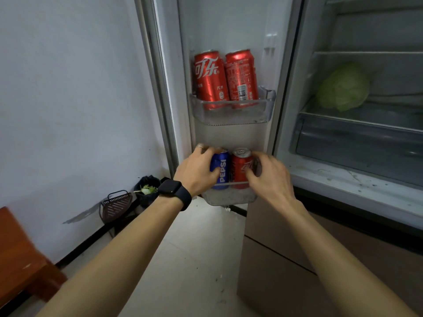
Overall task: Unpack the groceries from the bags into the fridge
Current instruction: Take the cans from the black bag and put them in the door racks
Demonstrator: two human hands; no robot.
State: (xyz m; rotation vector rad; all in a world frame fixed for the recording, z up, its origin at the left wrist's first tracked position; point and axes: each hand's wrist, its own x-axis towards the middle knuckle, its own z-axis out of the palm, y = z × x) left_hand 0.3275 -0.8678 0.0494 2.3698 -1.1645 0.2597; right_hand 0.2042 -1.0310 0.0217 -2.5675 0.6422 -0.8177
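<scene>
Two bare forearms reach in from the bottom of the view, a black smartwatch (pixel 175 191) strapped on the left wrist, and both hands are busy at the clear plastic lower door bin (pixel 231 199). Left hand (pixel 196 170) is wrapped round the blue Pepsi can (pixel 222 171): thumb across the label at the front, fingers (pixel 206 151) curled over the top and far side, one of them wearing a thin ring. Right hand (pixel 269 177) is clamped on the short red cola can (pixel 240 168) in the same fashion, thumb on the near face, fingers (pixel 261 156) hooked round the right side. Both cans stand upright, touching side by side, bottoms down behind the bin's front rail. I'd judge they're being seated and squared up so the rail stops them tipping when the door swings. Neither grip has let go yet. Up one level, the clear plastic upper door bin (pixel 231 114) carries a tall red cola can with its logo facing out (pixel 209 78) and a second tall red can showing its barcode (pixel 241 76), upright and pressed together. So drinks are being grouped on the white fridge door (pixel 229 24), sensible for narrow standing things. Further in on the right, a pale green cabbage (pixel 343 85) lies on a glass shelf inside the fridge, above the translucent crisper drawer (pixel 354 143). No grocery bags show from here, so how much is left to unpack I can't say.
</scene>
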